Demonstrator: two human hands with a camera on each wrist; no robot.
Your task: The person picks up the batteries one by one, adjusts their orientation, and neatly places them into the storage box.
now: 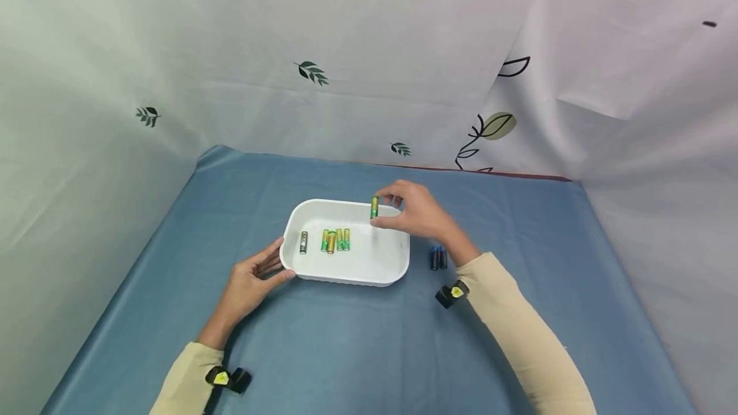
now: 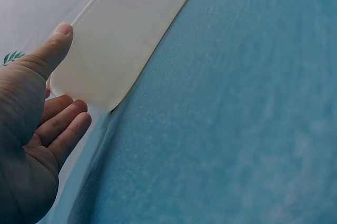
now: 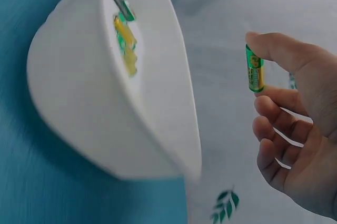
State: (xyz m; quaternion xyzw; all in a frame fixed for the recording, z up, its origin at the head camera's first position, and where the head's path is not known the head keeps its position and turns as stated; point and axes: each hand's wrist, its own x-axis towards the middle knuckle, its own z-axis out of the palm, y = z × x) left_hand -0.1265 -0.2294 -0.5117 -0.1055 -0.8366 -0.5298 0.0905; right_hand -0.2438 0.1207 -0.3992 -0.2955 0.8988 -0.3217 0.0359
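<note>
A white plastic tray [image 1: 346, 273] stands on the blue cloth. My left hand [image 1: 252, 284] holds its left end, thumb at the front corner and fingers along the end wall; the left wrist view shows the thumb on the rim. Above the tray's right part, my right hand [image 1: 416, 211] pinches a green-and-yellow battery [image 3: 255, 69] by its two ends between thumb and index finger. Inside the tray, several green-and-yellow batteries [image 1: 331, 242] lie side by side, with one black-and-silver battery [image 1: 303, 242] to their left.
Two dark blue batteries [image 1: 435, 258] lie on the blue cloth [image 1: 346, 351] right of the tray, close to my right forearm. Pale fabric walls [image 1: 357, 114] with leaf prints enclose the back and sides. Both wrists carry small black cameras [image 1: 239, 380].
</note>
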